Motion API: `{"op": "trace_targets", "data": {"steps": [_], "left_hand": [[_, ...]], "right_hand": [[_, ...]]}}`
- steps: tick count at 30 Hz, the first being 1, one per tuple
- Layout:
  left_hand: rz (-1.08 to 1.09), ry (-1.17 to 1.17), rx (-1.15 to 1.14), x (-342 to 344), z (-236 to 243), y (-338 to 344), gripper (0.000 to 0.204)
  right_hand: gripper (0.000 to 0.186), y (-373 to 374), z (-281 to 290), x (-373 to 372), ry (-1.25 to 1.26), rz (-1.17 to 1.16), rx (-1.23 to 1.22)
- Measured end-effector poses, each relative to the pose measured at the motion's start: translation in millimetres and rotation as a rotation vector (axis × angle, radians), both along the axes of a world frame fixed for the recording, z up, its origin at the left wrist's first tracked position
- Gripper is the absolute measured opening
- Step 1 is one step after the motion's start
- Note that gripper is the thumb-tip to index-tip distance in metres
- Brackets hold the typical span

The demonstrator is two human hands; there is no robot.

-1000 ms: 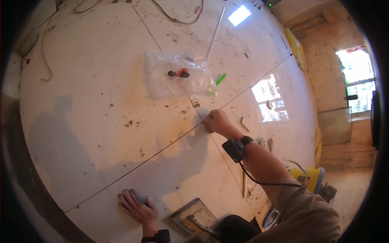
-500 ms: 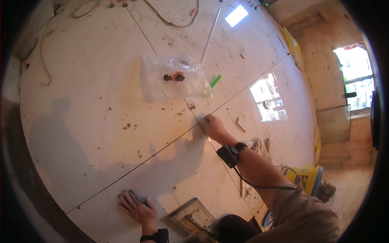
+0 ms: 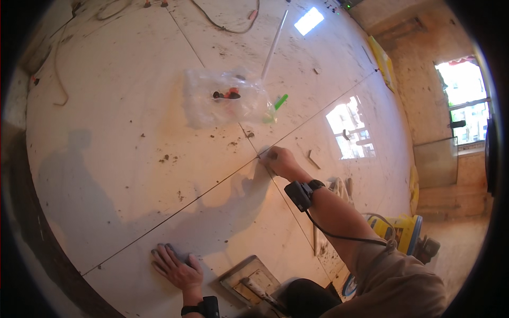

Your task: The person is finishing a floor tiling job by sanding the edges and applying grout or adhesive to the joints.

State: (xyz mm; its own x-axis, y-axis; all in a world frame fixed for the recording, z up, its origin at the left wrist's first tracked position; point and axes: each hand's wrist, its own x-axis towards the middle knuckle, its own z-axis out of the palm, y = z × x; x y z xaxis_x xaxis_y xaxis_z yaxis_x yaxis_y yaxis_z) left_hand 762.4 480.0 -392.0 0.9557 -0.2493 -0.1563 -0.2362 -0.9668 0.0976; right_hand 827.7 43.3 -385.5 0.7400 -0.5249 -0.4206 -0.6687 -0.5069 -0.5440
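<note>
Large pale floor tiles (image 3: 159, 127) spread beneath me, split by dark narrow joints that cross near the middle. My right hand (image 3: 281, 160) is at that crossing, fingertips pinched together against the joint; whatever they hold, if anything, is too small or hidden to tell. My left hand (image 3: 180, 269) lies flat on a tile at the lower left, fingers spread and empty. Beyond the right hand lies a clear plastic bag (image 3: 204, 114) with small red and black pieces (image 3: 229, 94) on or in it. A green strip (image 3: 281, 101) sticks out beside the bag.
A flat float with a handle (image 3: 252, 281) rests near my knee (image 3: 310, 299). A yellow and blue container (image 3: 404, 233) stands at the right. A white rod (image 3: 275, 45) and a cable (image 3: 228, 29) lie at the far side. Crumbs of dirt dot the tiles.
My right hand has shifted slightly right and turned a little at the joint crossing, its fingers staying pinched. My left hand stays flat on the tile, almost unmoved.
</note>
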Motion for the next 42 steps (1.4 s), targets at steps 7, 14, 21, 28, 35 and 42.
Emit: {"op": "trace_targets", "data": {"steps": [7,14,21,28,35,42], "left_hand": [[0.007,-0.052,-0.006,-3.7,-1.9,5.3,0.07],[0.013,-0.024,-0.014,-0.9,-1.9,2.4,0.07],[-0.021,-0.017,0.033,-2.0,-1.5,4.5,0.07],[-0.015,-0.017,0.023,-4.5,-10.3,-0.2,0.071],[0.006,-0.012,-0.004,-7.0,-6.5,6.1,0.072],[-0.017,0.028,0.045,-2.6,-5.7,0.6,0.07]], "right_hand": [[0.028,17.1,35.3,6.5,0.141,-0.221,0.285],[0.032,22.0,20.7,17.7,0.057,-0.226,0.178],[0.034,20.6,7.0,19.9,0.127,-0.045,-0.108],[0.037,0.8,4.4,19.4,0.115,0.015,0.048],[0.035,11.0,21.7,38.8,0.282,0.07,0.108],[0.036,5.7,16.9,53.8,0.396,-0.024,0.1]]}}
